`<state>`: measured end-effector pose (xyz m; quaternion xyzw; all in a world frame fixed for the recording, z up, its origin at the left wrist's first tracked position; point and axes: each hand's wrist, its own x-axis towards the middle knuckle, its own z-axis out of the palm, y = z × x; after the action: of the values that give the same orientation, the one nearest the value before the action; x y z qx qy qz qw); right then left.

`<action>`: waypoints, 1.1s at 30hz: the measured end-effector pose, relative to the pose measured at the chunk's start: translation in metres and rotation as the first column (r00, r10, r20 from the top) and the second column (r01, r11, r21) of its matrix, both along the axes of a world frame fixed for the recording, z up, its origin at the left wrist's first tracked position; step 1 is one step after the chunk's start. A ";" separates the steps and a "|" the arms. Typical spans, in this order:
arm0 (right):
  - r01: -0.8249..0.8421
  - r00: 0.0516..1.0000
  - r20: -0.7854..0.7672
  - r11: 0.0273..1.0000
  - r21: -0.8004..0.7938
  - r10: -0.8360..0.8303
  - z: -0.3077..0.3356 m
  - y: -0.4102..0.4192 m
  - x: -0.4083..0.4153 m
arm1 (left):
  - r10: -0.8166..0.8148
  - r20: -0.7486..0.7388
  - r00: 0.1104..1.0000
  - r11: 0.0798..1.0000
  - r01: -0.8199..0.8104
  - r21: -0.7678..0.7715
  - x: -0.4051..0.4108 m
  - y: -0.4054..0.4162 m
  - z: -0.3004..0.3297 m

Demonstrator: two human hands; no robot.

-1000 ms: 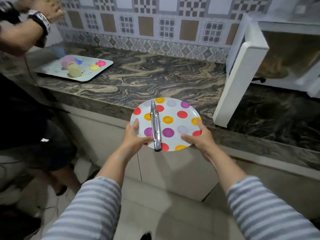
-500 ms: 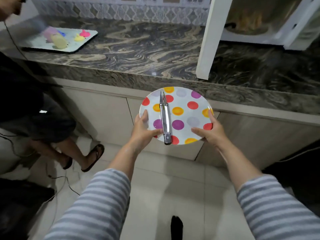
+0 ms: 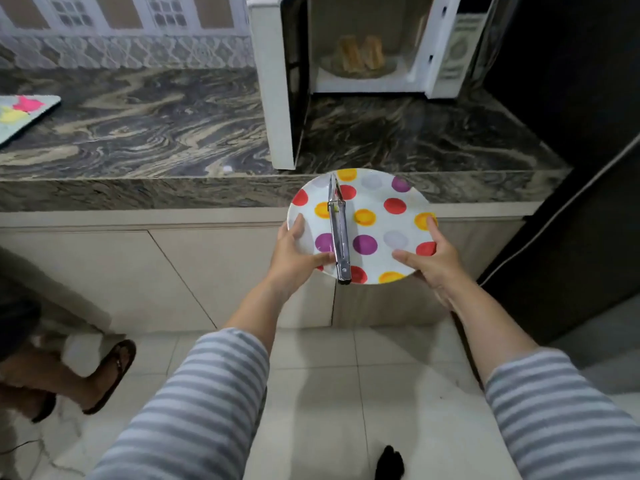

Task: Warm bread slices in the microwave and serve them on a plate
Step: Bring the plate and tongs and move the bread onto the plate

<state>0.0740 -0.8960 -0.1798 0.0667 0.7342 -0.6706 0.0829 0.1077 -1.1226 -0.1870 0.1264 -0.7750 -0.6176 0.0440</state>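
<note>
I hold a white plate with coloured dots level in front of the counter's front edge. My left hand grips its left rim, the thumb lying against the metal tongs that rest lengthwise on the plate. My right hand grips the right rim, thumb on top. The white microwave stands on the counter with its door swung wide open. Two toasted bread slices sit on the glass turntable inside.
The marble counter stretches to the left, with a pale tray holding colourful items at the far left edge. Another person's legs and sandals stand on the tiled floor at lower left. A dark appliance fills the right side.
I have shifted right along the counter with the plate; the microwave's open cavity and the bread now sit straight ahead. Both hands keep the same hold.
</note>
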 end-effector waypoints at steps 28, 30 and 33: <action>-0.158 0.983 0.055 0.658 0.736 0.175 0.030 0.093 -0.308 | 0.017 -0.015 1.000 0.876 -0.023 -0.482 -0.297 0.077 0.020; -0.176 0.981 0.078 0.638 0.749 0.179 0.029 0.083 -0.327 | 0.030 0.027 0.999 0.823 -0.010 -0.568 -0.314 0.069 0.021; -0.223 0.968 0.100 0.606 0.763 0.230 0.029 0.073 -0.350 | 0.038 0.062 0.997 0.782 0.009 -0.623 -0.332 0.058 0.019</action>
<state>-0.2757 -0.8229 -0.1510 -0.0006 0.9519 -0.2786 0.1278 -0.2244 -1.0650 -0.1680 0.1324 -0.9355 -0.3220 0.0603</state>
